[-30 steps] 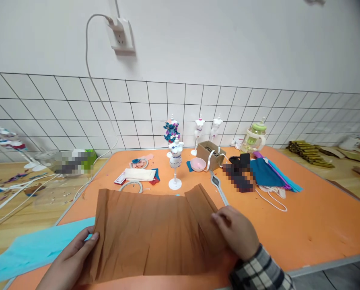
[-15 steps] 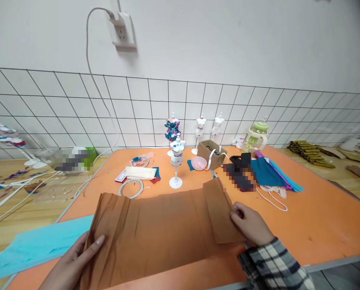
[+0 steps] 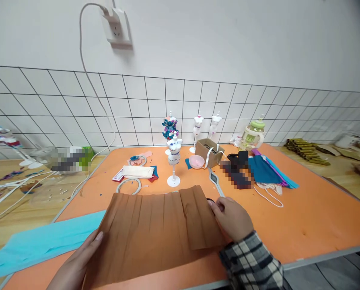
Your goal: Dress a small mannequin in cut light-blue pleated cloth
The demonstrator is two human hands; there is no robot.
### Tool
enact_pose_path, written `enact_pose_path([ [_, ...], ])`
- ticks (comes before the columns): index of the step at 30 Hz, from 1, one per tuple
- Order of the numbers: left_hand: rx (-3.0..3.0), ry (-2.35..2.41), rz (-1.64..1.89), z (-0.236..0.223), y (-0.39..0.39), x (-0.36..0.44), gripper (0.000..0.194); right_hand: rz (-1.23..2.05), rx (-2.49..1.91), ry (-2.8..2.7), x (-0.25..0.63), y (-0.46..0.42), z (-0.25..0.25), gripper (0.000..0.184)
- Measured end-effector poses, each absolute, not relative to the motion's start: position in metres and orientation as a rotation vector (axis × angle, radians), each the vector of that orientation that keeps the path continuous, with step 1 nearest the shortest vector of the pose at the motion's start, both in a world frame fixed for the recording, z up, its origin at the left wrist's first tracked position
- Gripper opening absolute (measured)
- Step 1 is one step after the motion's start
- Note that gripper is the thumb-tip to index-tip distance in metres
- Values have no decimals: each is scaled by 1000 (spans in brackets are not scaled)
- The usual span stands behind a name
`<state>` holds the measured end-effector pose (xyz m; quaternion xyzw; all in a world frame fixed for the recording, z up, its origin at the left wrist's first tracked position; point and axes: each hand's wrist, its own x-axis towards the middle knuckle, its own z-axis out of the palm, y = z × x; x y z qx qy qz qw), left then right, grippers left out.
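Note:
A wide brown cloth [image 3: 149, 233] with vertical creases stretches between my hands over the front of the orange table. Its right end is folded over into a flap [image 3: 199, 219]. My left hand [image 3: 80, 257] grips the left edge, thumb on top and fingers hidden beneath. At the right side, my right hand [image 3: 232, 217] pinches the edge of the flap. A small dark curved piece shows beside its fingertips; I cannot tell what it is. Just behind that hand lies a grey narrow tool [image 3: 216, 181]. A light blue cloth [image 3: 47, 243] lies beyond my left hand.
Behind the cloth stand a small white dress form [image 3: 174, 155], a flower-covered one [image 3: 169, 129], a pink bowl [image 3: 196, 162], a cardboard box [image 3: 210, 151] and a green-lidded bottle [image 3: 253, 135]. Left are rings and a folded white cloth [image 3: 137, 172]; right, blue fabric [image 3: 266, 171].
My right hand has moved left with the cloth's right end, and the hands are closer together. The cloth's left edge has shifted right. The grey tool has come into fuller view.

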<state>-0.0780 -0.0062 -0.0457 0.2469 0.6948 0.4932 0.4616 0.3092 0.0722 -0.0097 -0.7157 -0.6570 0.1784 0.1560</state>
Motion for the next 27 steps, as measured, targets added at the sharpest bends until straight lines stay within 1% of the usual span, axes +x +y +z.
enact_pose_path([
  [1, 587, 1691, 1198, -47, -6, -79, 62, 577, -2190, -1882, 315, 75, -14, 51],
  [3, 566, 1687, 1190, -50, -5, -80, 61, 665, -2231, -1919, 322, 77, -24, 54],
  [4, 575, 1697, 1202, -52, -5, -80, 60, 705, -2191, -1952, 323, 76, -29, 50],
  [7, 572, 1672, 1220, -49, -3, -76, 59, 716, -2070, -1997, 327, 73, -37, 32],
  [9, 513, 1599, 1218, -42, -1, -66, 59, 663, -2065, -1967, 334, 73, -33, 24],
  [11, 438, 1506, 1205, -32, 2, -50, 61, 567, -2102, -1907, 340, 72, -22, 23],
  [14, 386, 1400, 1165, -21, 6, -21, 65, 309, -2125, -1891, 332, 69, 2, 20],
  [16, 394, 1346, 1169, -20, 10, -6, 64, 178, -2084, -1988, 311, 64, 14, 16],
  [18, 398, 1348, 1189, -23, 13, -1, 60, 182, -1987, -2156, 289, 61, 17, 26],
  [19, 398, 1364, 1197, -25, 13, -1, 59, 255, -1899, -2211, 281, 60, 16, 32],
  [21, 410, 1371, 1192, -29, 14, -4, 59, 409, -1815, -2178, 276, 61, 10, 37],
  [22, 416, 1359, 1186, -31, 14, -6, 60, 443, -1847, -2109, 279, 63, 5, 37],
  [25, 408, 1317, 1170, -33, 13, -9, 61, 457, -2147, -1907, 299, 70, -10, 47],
  [27, 393, 1331, 1171, -33, 13, -9, 61, 565, -2220, -1915, 309, 73, -19, 52],
])
